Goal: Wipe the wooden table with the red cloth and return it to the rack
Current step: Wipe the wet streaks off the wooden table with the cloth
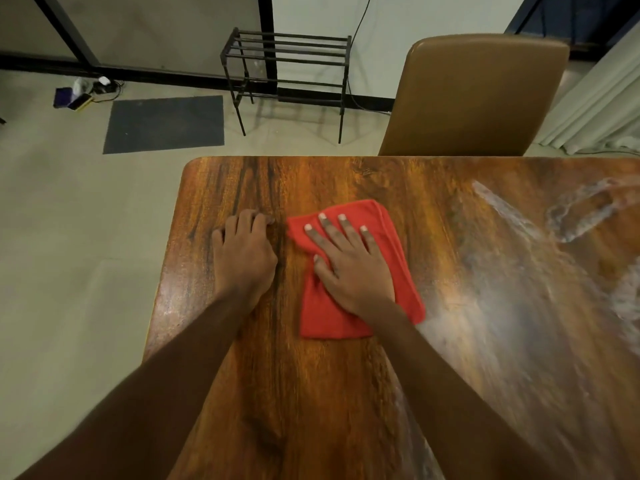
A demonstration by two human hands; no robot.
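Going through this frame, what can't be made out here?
Head view only.
Red cloth: its middle is hidden under the right hand.
Wooden table: cut off by the right and bottom edges; its right side is blurred.
Floor items by the wall: too small to identify.
Chair: seat hidden behind the table.

Cloth (332,317), centre frame: showing plain bright red. Table (311,393): showing orange-brown wood grain, dark streaks running at left, pale whitish sheen spreading at right. Chair (478,98), upper right: showing tan. Rack (287,59), top centre: showing black. Mat (166,124), upper left: showing dark grey. Floor (69,237): reading pale grey-beige.
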